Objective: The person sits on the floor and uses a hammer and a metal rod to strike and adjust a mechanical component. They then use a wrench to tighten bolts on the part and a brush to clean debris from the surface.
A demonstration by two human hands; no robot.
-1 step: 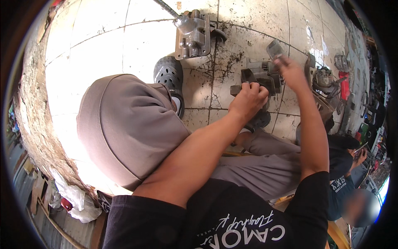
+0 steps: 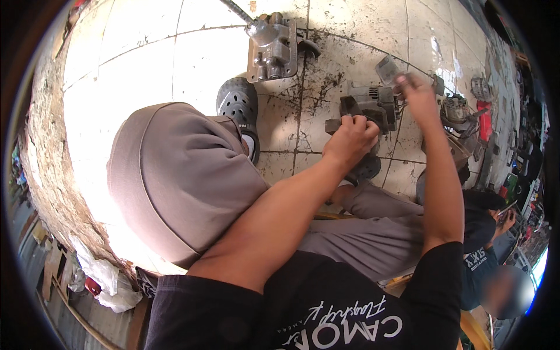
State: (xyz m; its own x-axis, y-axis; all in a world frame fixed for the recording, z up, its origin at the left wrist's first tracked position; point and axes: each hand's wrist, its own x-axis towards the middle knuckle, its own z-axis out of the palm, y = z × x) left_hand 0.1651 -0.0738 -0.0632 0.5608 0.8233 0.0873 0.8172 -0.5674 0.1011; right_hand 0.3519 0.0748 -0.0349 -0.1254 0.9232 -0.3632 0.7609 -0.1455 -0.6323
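Note:
My left hand (image 2: 354, 135) is closed at a dark, blocky metal piece (image 2: 333, 126) beside a ribbed grey metal machine part (image 2: 373, 104) standing on the tiles. Its fingertips partly hide where the piece meets the larger part. My right hand (image 2: 415, 93) hovers just right of the machine part, fingers curled and a little blurred. At those fingers is a grey, flat-sided block (image 2: 386, 70), smeared so that it looks half see-through; its kind cannot be made out. Further left lies a rusty metal housing (image 2: 273, 49) with a rod (image 2: 236, 11) sticking out.
My shoe (image 2: 238, 105) rests below the housing, near a curved black piece (image 2: 309, 46). Used machine parts (image 2: 456, 108) and a red item (image 2: 483, 121) lie along the right. Another person (image 2: 484, 256) sits at the lower right holding a phone (image 2: 508, 206).
My right hand has shifted slightly right and up, uncovering more of the machine part's right side. The block looks fainter. My left hand stays in place.

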